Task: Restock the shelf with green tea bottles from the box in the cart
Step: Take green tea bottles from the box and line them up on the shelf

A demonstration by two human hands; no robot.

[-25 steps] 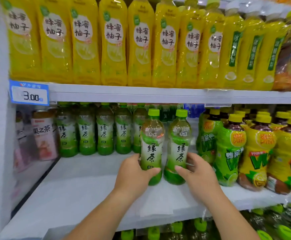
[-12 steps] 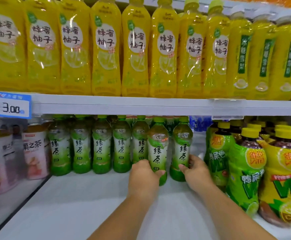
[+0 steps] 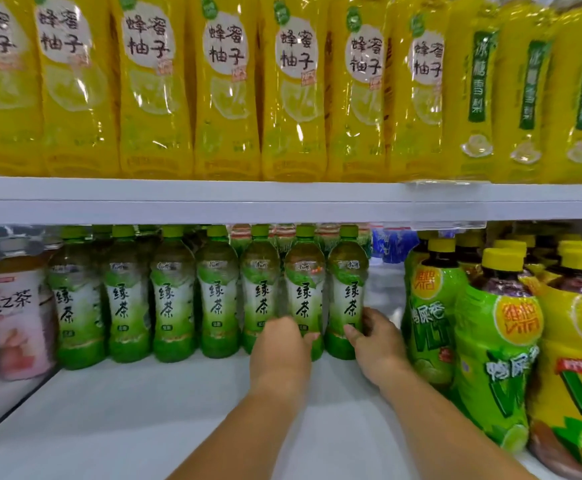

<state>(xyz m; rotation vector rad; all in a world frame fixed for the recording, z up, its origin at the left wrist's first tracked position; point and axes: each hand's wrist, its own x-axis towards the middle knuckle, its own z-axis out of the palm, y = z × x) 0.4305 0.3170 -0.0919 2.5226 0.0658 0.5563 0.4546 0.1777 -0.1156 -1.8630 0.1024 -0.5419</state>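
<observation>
Just off the left end of the row of green tea bottles (image 3: 173, 299) stands a pink-and-white bottle (image 3: 16, 317), close beside the row's first bottle. The row stands upright at the back of the shelf (image 3: 127, 417), bottles side by side, with more green caps behind them. Their caps sit just under the front lip of the upper shelf (image 3: 213, 202). Directly above the row, that upper shelf carries a tight line of yellow bottles (image 3: 227, 81).

In front of the row, white shelf board runs open towards the front edge, and both forearms reach in across it.

At the row's right end, the left hand (image 3: 279, 344) grips the second-last bottle (image 3: 304, 271) low down, its fingers (image 3: 308, 337) curled round the base of the label. Beside it, the right hand (image 3: 376, 344) grips the last bottle (image 3: 348, 271) at the same height, thumb in front and fingers (image 3: 369, 317) wrapped round its right side. Both bottles are upright and in line with the rest.

Right of the row's last bottle is a narrow gap (image 3: 385, 289), only a little wider than the right hand. Beyond it, lime-green bottles (image 3: 431, 306) with yellow caps crowd forward, standing nearer the front edge than the row.
</observation>
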